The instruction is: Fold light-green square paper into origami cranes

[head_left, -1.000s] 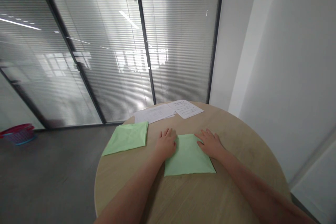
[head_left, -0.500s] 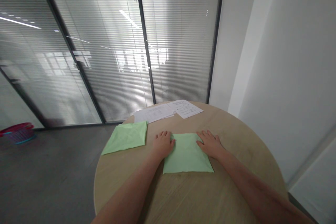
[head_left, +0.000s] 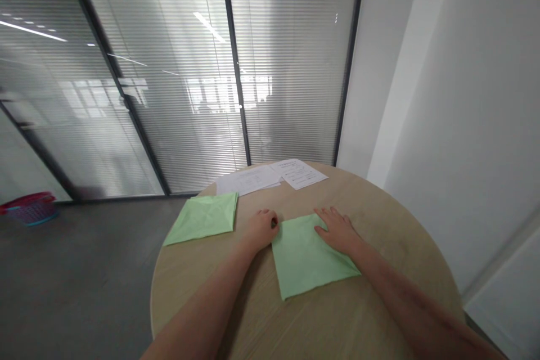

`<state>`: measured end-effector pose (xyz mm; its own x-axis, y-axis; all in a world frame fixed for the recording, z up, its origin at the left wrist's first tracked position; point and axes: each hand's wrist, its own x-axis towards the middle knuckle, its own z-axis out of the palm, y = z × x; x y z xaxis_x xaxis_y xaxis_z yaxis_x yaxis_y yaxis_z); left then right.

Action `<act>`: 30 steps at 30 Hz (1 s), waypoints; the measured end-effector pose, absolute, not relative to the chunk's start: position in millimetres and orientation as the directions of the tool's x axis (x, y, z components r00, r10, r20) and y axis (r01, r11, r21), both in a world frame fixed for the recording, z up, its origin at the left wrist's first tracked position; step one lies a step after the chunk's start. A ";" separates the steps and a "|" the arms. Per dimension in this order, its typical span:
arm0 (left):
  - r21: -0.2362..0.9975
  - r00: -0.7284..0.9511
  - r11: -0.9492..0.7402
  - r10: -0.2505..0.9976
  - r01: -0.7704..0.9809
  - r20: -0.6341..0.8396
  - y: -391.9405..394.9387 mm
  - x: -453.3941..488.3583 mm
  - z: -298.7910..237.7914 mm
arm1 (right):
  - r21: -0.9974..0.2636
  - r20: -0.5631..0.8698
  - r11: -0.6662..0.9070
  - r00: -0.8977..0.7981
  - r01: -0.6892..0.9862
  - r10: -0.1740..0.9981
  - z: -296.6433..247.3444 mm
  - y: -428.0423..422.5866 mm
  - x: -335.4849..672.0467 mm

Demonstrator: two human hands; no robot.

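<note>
A folded light-green cloth lies at a slant on the round wooden table in front of me. At its far left corner, the fingers of my left hand are curled in, with thumb and forefinger closed on the corner. My right hand rests palm down with fingers spread, partly over the far right corner and the right side. A second folded green cloth lies flat at the table's left edge, apart from both hands.
Printed paper sheets lie at the far edge of the table. A red and blue basket sits on the floor at left. Glass panels with blinds stand behind, and a white wall is at right.
The near cloth has turned, its front left corner moving right and towards me. My left hand has gone from lying flat to curled at the corner. The right hand has barely moved.
</note>
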<state>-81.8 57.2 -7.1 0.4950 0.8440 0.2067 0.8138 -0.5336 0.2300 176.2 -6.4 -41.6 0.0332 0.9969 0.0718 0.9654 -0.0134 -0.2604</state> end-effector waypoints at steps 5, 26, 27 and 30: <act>0.241 0.532 -0.575 0.817 0.782 0.223 54.8 -79.6 -8.0 | -0.291 0.103 0.042 -0.012 0.956 0.995 -43.6 -5.1 179.4; 0.440 0.614 -0.630 0.763 0.640 0.200 49.3 -81.6 -5.4 | -0.358 0.299 0.192 -0.082 0.914 0.951 -50.2 3.5 191.9; 0.447 0.618 -0.632 0.760 0.633 0.200 49.6 -82.2 -6.0 | -0.383 0.305 0.208 -0.089 0.900 0.948 -52.0 4.7 193.2; 0.464 0.635 -0.645 0.745 0.607 0.206 51.4 -83.7 -7.6 | -0.523 0.329 0.275 -0.106 0.807 0.938 -55.8 7.4 195.7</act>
<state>-83.7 51.4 -7.6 0.6345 0.7449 0.2060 0.6068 -0.6453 0.4641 195.7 7.4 -55.8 -0.1063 0.9383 0.3291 0.8072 0.2747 -0.5225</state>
